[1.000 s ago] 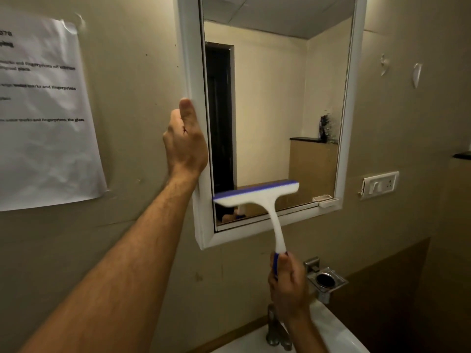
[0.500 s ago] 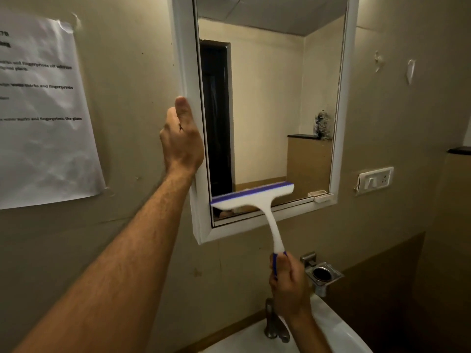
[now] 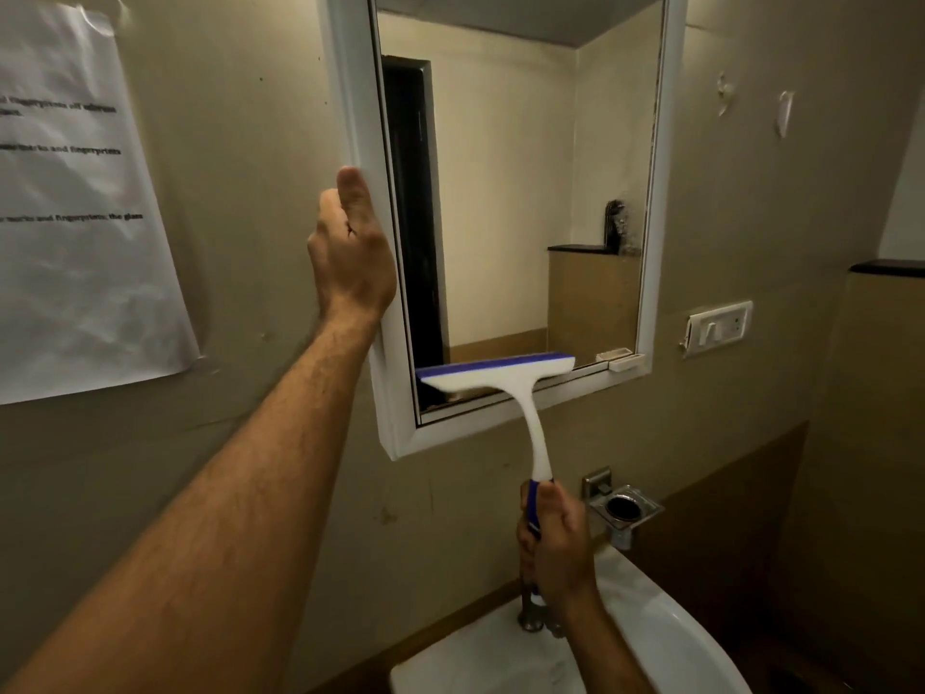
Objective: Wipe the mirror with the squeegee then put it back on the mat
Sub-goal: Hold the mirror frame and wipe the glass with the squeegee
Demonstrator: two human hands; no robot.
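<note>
A white-framed mirror (image 3: 520, 192) hangs on the beige wall. My left hand (image 3: 350, 257) grips the frame's left edge, thumb up along it. My right hand (image 3: 555, 543) is shut on the blue grip of a white squeegee (image 3: 500, 380). Its blue-edged blade lies flat against the glass near the mirror's bottom edge, slightly tilted up to the right. The handle slants down to my right hand, below the mirror. No mat is in view.
A white sink (image 3: 665, 638) with a metal tap (image 3: 533, 616) sits below the mirror. A metal holder (image 3: 623, 508) is fixed to the wall right of my right hand. A printed paper sheet (image 3: 75, 202) hangs at left, a switch plate (image 3: 718, 325) at right.
The squeegee blade has slid down the glass toward the mirror's bottom edge, with my right hand moving down too. My left hand stays on the frame.
</note>
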